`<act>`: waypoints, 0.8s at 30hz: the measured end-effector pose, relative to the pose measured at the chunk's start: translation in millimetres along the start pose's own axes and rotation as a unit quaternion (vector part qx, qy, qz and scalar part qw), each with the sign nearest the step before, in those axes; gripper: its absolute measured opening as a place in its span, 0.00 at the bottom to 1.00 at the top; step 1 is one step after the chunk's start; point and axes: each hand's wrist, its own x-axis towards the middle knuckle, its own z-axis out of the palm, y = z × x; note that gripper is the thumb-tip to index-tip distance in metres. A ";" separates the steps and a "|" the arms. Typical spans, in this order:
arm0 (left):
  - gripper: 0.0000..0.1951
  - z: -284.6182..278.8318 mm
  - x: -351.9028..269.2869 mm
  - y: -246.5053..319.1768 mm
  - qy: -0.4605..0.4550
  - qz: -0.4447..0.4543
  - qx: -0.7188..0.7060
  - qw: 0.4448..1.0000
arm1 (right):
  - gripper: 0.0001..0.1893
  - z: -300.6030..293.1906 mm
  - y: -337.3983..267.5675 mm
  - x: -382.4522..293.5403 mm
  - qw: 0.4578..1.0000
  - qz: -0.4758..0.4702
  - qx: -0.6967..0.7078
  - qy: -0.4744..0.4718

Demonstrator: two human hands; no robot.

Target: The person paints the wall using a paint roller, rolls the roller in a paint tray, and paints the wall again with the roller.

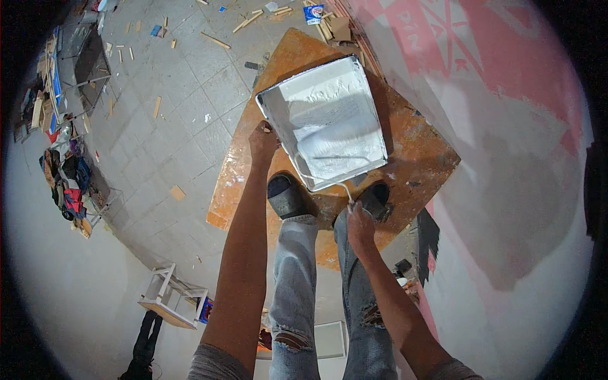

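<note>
A paint tray [376, 111] holding white paint sits tilted in view on a paint-stained wooden platform [418, 147], just beyond my feet. My left hand [263, 142] is closed at the tray's left rim and appears to grip it; the fingertips are partly hidden. Inside the tray lies a paint roller [339, 137], its cover coated in white. The roller's bent wire frame crosses the near rim and runs down to my right hand [361, 225]. That hand is closed around the handle, beside my right shoe [375, 199].
A wall [513, 95] with pink and white paint rises at the right. Wood scraps [248, 21] litter the tiled floor [190, 95]. Piled clothes [66, 180] lie at the left, and a small wooden stool [171, 299] stands lower left. The platform's edge [240, 128] runs near my left hand.
</note>
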 end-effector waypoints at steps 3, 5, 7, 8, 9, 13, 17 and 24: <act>0.03 -5.8 7.3 -6.5 0.001 0.025 0.038 0.999 | 0.14 8.5 15.3 -39.1 1.000 0.020 -0.001 -0.013; 0.03 -7.8 8.8 -8.1 -0.006 0.031 0.031 0.999 | 0.14 17.1 30.3 -52.9 1.000 0.015 -0.008 -0.003; 0.03 -5.9 7.8 -6.4 -0.008 0.022 0.021 1.000 | 0.14 19.6 35.7 -59.2 1.000 0.011 -0.017 0.008; 0.03 -4.3 6.7 -5.3 -0.008 0.014 0.009 1.000 | 0.15 20.5 38.0 -61.8 1.000 0.024 -0.002 0.015; 0.03 -4.0 6.3 -4.9 -0.008 0.015 0.010 1.000 | 0.16 19.2 36.3 -62.6 0.999 0.036 0.015 0.021; 0.03 -2.8 2.6 -2.9 0.004 0.009 0.008 1.000 | 0.18 5.0 29.0 -65.3 0.999 0.038 0.009 -0.015; 0.02 -4.3 5.2 -4.4 0.011 0.011 0.029 0.999 | 0.15 1.2 19.2 -64.3 0.997 0.062 -0.046 -0.029; 0.04 -7.2 9.8 -7.7 0.011 0.027 0.029 0.999 | 0.09 3.8 5.2 -44.2 0.996 -0.055 0.024 0.058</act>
